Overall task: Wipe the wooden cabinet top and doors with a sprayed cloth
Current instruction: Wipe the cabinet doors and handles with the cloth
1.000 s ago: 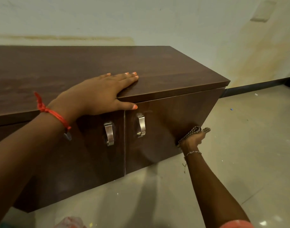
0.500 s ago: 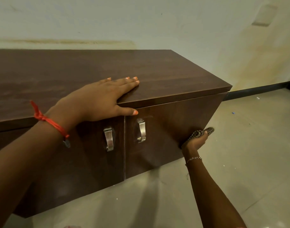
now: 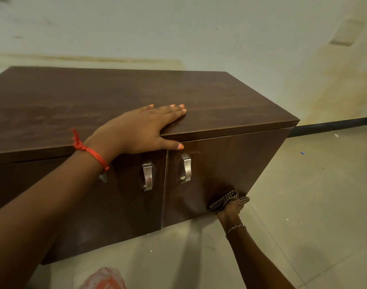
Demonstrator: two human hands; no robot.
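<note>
A low, dark wooden cabinet (image 3: 209, 105) stands against a pale wall on a tiled floor (image 3: 313, 205). The left hand (image 3: 143, 130) is laid flat on the cabinet top, fingers (image 3: 172, 110) straight and close together, the thumb hooked over the front edge above the seam between the two doors. The right hand (image 3: 230, 211) is held low, its fingers curled round a bunched checked cloth (image 3: 224, 200), which is pressed against the lower right corner of the right door (image 3: 220, 163). Two metal handles (image 3: 187, 171) are fixed on either side of the seam.

The step in hand appears to be the wiping of the right door. It would be done best with the cloth opened flatter, so that more fabric meets the wood, and drawn in overlapping strokes along the bottom edge and then upward, with care taken round the handle. The top should be held steady by the flat hand throughout.

The cabinet's left end is cut off by the frame, and much of the left door (image 3: 126, 205) is hidden by the left forearm. No spray bottle is in view. A pale and orange object (image 3: 104, 279) at the bottom edge is blurred and cannot be identified. Whether the cloth is damp cannot be told.
</note>
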